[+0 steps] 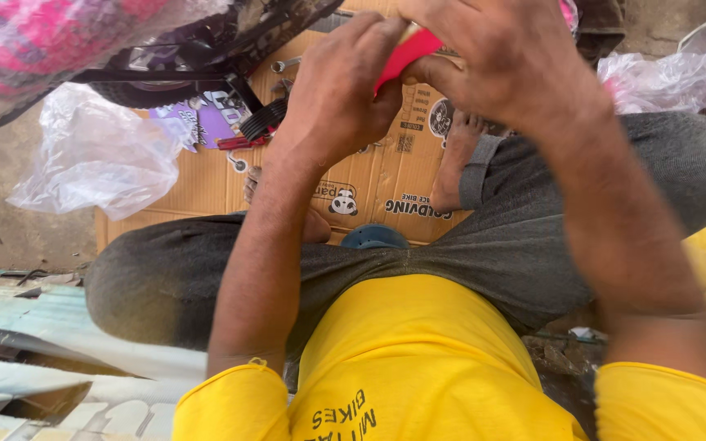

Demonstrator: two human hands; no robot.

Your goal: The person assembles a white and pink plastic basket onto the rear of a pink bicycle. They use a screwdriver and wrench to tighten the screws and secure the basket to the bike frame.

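Gripping a pink part between them, the left hand and right hand both close their fingers around it. Just beyond the left hand lie a black coiled piece and a wrench on flattened cardboard; farther left sits a clear plastic bag.

Hemmed at eleven o'clock by wheel and spanner, with bare cardboard open toward nine o'clock.
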